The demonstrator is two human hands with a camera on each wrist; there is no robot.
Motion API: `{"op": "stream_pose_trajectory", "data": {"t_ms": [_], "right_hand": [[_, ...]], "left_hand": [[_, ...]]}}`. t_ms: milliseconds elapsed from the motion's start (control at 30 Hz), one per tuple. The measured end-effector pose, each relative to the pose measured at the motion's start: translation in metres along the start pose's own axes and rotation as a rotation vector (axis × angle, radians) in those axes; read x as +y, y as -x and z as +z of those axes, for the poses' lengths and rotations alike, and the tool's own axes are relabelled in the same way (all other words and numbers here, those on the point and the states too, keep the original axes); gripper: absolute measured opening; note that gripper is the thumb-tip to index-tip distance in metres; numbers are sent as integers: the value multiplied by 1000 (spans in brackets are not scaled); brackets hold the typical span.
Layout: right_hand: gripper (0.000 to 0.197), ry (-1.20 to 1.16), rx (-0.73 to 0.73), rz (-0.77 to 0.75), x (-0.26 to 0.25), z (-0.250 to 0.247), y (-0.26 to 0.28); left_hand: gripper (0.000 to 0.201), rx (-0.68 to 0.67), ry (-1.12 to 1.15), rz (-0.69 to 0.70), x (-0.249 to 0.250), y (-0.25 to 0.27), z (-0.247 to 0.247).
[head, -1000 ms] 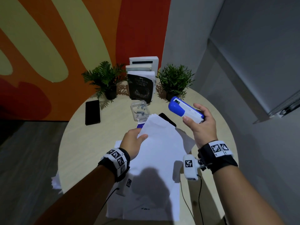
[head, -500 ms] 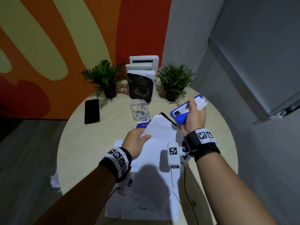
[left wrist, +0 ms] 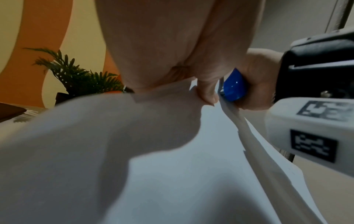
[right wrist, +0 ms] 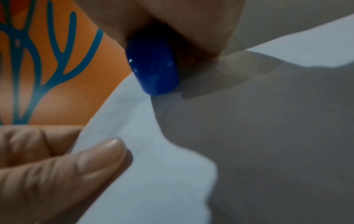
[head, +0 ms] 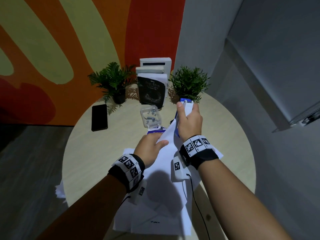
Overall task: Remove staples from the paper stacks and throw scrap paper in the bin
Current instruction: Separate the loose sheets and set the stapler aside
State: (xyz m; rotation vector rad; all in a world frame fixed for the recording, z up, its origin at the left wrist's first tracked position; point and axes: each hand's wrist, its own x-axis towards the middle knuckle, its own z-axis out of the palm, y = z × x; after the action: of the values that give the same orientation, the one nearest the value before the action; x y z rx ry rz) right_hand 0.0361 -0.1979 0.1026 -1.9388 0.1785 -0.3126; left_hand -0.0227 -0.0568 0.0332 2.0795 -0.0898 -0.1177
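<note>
A white paper stack (head: 166, 172) lies on the round table (head: 90, 161) with its far corner lifted. My left hand (head: 152, 148) pinches that corner between thumb and fingers; the stack (left wrist: 172, 151) fills the left wrist view. My right hand (head: 188, 122) grips a blue and white stapler-like tool (head: 186, 105), held upright. Its blue end (right wrist: 155, 68) touches the raised corner of the paper (right wrist: 153, 136). The same blue end (left wrist: 234, 86) shows beside my left thumb. No staple is visible.
A clear plastic box (head: 150, 116) with small metal pieces sits beyond the paper. A black phone (head: 99, 117) lies at the left. Two potted plants (head: 114, 84) (head: 188, 84) and upright books (head: 152, 87) stand at the back. More paper (head: 59, 191) overhangs the left edge.
My right hand has swung the tool from a raised, level hold to upright and brought its blue end down to the paper corner. The left hand has kept its pinch on the corner.
</note>
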Motion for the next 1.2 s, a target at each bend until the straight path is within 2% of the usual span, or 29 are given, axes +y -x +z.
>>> {"op": "stream_pose_trajectory", "data": {"t_ms": [133, 233, 333, 433, 533, 600, 800, 933, 1000, 1033, 1100, 1167, 1200], "right_hand": [[30, 31, 39, -8, 0, 2, -5], [28, 79, -2, -1, 5, 1, -8], [31, 70, -30, 21, 8, -9, -14], [39, 34, 44, 84, 22, -23, -19], [31, 58, 150, 145, 53, -34, -18], [36, 185, 159, 185, 76, -38, -14], [51, 738, -190, 318, 143, -27, 23], [40, 998, -457, 332, 168, -23, 40], [38, 1081, -537, 313, 169, -24, 45], [39, 1083, -523, 303, 165, -26, 47], [40, 964, -406, 223, 145, -27, 44], [46, 691, -302, 42, 116, -28, 34], [53, 560, -309, -55, 98, -29, 28]], "left_hand": [[22, -54, 62, 13, 5, 3, -1], [25, -47, 68, -10, 7, 3, -1], [19, 0, 114, -97, -2, 1, -6], [18, 63, 189, -192, -19, 2, -15], [23, 145, 117, -252, -34, 6, -25], [25, 192, 72, -279, -40, 10, -29], [37, 212, -9, -327, -40, 18, -24], [29, 186, -24, -322, -42, 22, -20], [23, 171, -43, -293, -39, 24, -21], [21, 160, -56, -270, -38, 25, -22], [20, 150, -78, -213, -34, 26, -24], [22, 170, -73, -152, -29, 27, -27], [24, 186, -53, -114, -24, 28, -28]]}}
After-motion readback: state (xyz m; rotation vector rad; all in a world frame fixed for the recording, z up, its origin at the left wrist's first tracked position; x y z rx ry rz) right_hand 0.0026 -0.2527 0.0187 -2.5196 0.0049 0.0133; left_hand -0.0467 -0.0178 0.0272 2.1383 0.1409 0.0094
